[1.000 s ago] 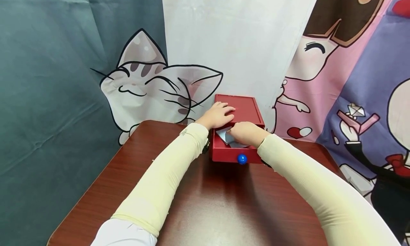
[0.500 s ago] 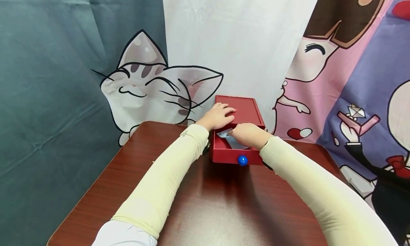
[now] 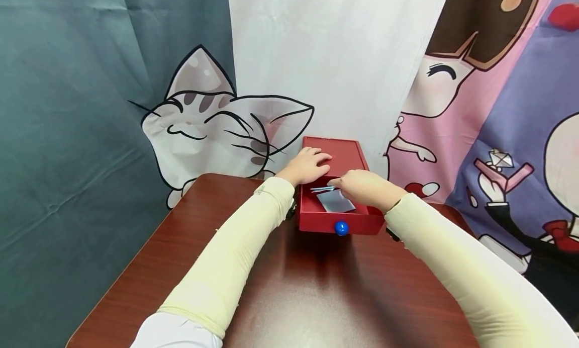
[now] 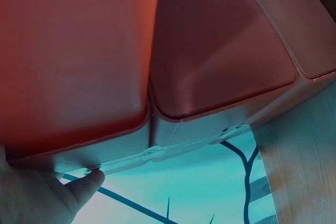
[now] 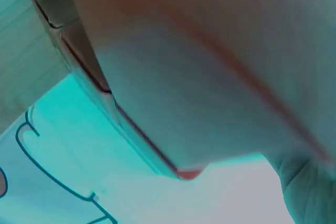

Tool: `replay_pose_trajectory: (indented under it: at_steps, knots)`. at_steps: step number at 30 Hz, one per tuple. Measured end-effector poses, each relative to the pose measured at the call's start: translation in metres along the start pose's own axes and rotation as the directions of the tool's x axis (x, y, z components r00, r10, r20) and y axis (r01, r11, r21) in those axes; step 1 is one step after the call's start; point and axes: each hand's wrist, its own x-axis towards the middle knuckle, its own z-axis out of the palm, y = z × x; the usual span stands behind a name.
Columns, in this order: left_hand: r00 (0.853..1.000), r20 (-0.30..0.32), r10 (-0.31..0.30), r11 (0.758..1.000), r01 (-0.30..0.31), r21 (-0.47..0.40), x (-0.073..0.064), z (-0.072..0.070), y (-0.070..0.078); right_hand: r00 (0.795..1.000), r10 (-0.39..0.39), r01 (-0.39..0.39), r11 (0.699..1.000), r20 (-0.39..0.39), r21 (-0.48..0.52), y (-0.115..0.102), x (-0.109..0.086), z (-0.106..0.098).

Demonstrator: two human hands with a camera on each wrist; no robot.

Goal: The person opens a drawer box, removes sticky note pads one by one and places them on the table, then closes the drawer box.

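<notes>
A red box point(image 3: 341, 154) stands on the table with its drawer point(image 3: 312, 222) pulled out, a blue round knob point(image 3: 341, 228) on the front. My left hand point(image 3: 306, 165) rests with extended fingers on the box's top; in the left wrist view its thumb point(image 4: 84, 187) lies along the box's edge. Over the drawer, my right hand point(image 3: 362, 184) pinches a thin light-blue flat piece point(image 3: 320, 189), seen nearly edge-on. Below it, a grey-blue square sheet point(image 3: 335, 202) lies inside the drawer. In the right wrist view part of my right hand point(image 5: 307, 192) shows at lower right.
The brown wooden table point(image 3: 203, 227) extends around the box and toward me. Right behind the box hangs a printed curtain point(image 3: 334, 61) with cartoon figures.
My right hand has moved right and lifted slightly with the light-blue piece, which has tilted edge-on and uncovered more of the sheet in the drawer. My left hand has stayed put.
</notes>
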Motion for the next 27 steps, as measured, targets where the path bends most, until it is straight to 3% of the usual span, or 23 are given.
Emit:
replay_pose_trajectory:
  at_steps: [7, 14, 21, 27]
  knots:
    - [1.000, -0.008, -0.002, 1.000, 0.002, -0.010, -0.001, 0.002, 0.001, 0.999, 0.009, -0.005, 0.997, -0.051, 0.081, 0.010, -0.017, -0.008]
    - [1.000, -0.027, -0.003, 1.000, 0.002, -0.024, -0.004, -0.001, 0.002, 0.989, -0.009, 0.023, 0.995, -0.148, 0.094, 0.026, -0.036, -0.013]
    - [1.000, 0.009, -0.020, 1.000, 0.020, -0.018, -0.005, -0.001, 0.004, 0.979, 0.056, -0.033, 0.992, -0.196, 0.122, 0.037, -0.056, -0.021]
    - [1.000, -0.007, -0.015, 1.000, 0.015, -0.013, -0.002, 0.001, 0.002, 0.969, 0.095, -0.065, 0.988, -0.229, 0.137, 0.042, -0.069, -0.028]
